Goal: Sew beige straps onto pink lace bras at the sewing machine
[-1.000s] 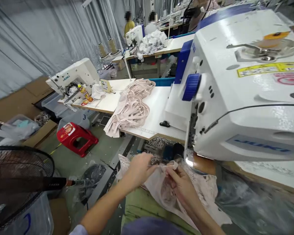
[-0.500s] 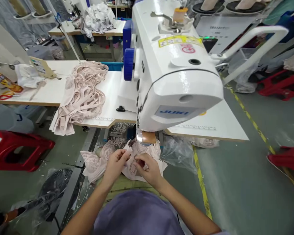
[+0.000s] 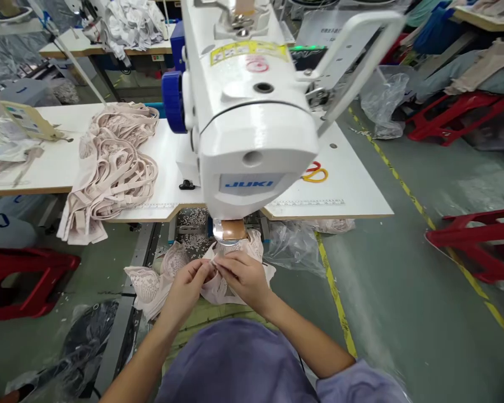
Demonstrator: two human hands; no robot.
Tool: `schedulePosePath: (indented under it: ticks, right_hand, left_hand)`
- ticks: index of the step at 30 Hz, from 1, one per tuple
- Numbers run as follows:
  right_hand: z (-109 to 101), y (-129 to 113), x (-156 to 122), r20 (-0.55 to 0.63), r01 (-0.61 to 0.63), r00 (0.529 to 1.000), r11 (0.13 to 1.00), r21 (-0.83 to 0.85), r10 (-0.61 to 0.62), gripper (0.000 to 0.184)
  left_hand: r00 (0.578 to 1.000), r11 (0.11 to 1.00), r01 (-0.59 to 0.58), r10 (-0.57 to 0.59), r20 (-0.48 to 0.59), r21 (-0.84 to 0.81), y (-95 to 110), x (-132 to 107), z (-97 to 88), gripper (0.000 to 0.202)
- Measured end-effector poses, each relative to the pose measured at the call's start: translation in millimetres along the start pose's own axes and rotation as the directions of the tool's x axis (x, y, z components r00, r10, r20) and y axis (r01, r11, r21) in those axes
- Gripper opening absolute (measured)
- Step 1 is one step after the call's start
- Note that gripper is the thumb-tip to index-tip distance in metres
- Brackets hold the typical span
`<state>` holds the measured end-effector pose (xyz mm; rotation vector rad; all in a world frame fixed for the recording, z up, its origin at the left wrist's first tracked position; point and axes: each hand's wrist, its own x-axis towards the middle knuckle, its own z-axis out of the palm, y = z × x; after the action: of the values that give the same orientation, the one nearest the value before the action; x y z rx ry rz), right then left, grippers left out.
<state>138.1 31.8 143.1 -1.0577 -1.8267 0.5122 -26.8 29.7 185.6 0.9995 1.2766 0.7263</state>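
Below the needle end of a white sewing machine (image 3: 256, 134), a pale pink lace bra (image 3: 223, 292) hangs over the lap. My left hand (image 3: 192, 281) is closed in a pinch on a narrow edge of the bra. Meeting it fingertip to fingertip, my right hand (image 3: 242, 278) pinches the same small spot. The fingers hide the exact bit of fabric between them. Another lace bra (image 3: 146, 284), its moulded cups facing up, lies just left of my left hand.
A heap of pink straps and bras (image 3: 113, 168) covers the left part of the white table (image 3: 353, 187) and hangs over its front edge. Orange-handled scissors (image 3: 316, 174) lie right of the machine. Red stools (image 3: 479, 240) stand on both sides.
My right hand has come left to meet my left hand; their fingertips now touch at the bra. The camera view has turned right, bringing the scissors into sight.
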Motion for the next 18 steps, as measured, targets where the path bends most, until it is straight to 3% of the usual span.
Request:
schedulePosePath:
  ticks: [2,5,7,9,11,14,16,18]
  right_hand:
    - [0.4,6.0,-4.4,0.022,0.071,0.997,0.996,-0.05,-0.07,0.018]
    - [-18.0,36.0,0.8,0.223,0.14,0.969,0.979,-0.145,-0.106,0.019]
    - [-52.3,70.9,19.2,0.303,0.049,0.951,0.938,-0.342,0.061,0.024]
    - [-101.4,111.5,50.5,0.143,-0.169,0.94,0.786,-0.595,0.31,0.035]
    - [-152.4,150.9,90.2,0.019,-0.263,0.928,0.69,-0.675,0.373,0.051]
    - [-208.0,196.4,145.3,0.037,-0.282,0.893,0.62,-0.732,0.449,0.053]
    - [-228.4,212.9,166.1,0.121,-0.247,0.857,0.606,-0.756,0.501,0.046]
    - [-240.3,218.3,168.7,0.199,-0.2,0.824,0.602,-0.773,0.53,0.042]
  left_hand:
    - [0.996,0.98,-0.075,0.083,-0.038,0.183,-2.1,7.6,2.5,0.04]
    - [0.979,0.904,-0.153,0.193,-0.06,0.4,-12.8,22.4,-0.5,0.045]
    - [0.975,0.879,-0.167,0.214,-0.057,0.448,-22.6,32.1,-4.9,0.048]
    - [0.971,0.85,-0.182,0.236,-0.048,0.495,-30.3,37.5,-7.1,0.049]
    - [0.965,0.807,-0.228,0.261,0.017,0.545,-33.3,36.7,-4.9,0.047]
    - [0.954,0.771,-0.29,0.278,0.11,0.567,-28.2,30.0,1.9,0.044]
    - [0.958,0.791,-0.28,0.262,0.113,0.543,-21.6,26.3,3.6,0.044]
    - [0.97,0.828,-0.24,0.227,0.09,0.507,-15.3,24.6,2.0,0.044]
